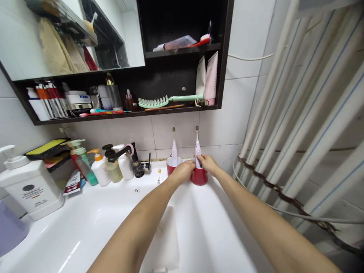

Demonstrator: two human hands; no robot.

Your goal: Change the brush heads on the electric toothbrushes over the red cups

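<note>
The right hand (pixel 207 163) has its fingers closed around a white electric toothbrush (pixel 198 151), which stands upright in a red cup (pixel 198 176). The left hand (pixel 182 171) lies just beside that cup, fingers reaching toward its rim; whether it grips anything, I cannot tell. A second toothbrush (pixel 174 154) stands in a second red cup (pixel 170 167), just left of the hands, on the white sink (pixel 71 227).

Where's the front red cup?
In the head view, the red cup stands at the back of the white washbasin, just right of a second red cup, with the right hand above it.
</note>
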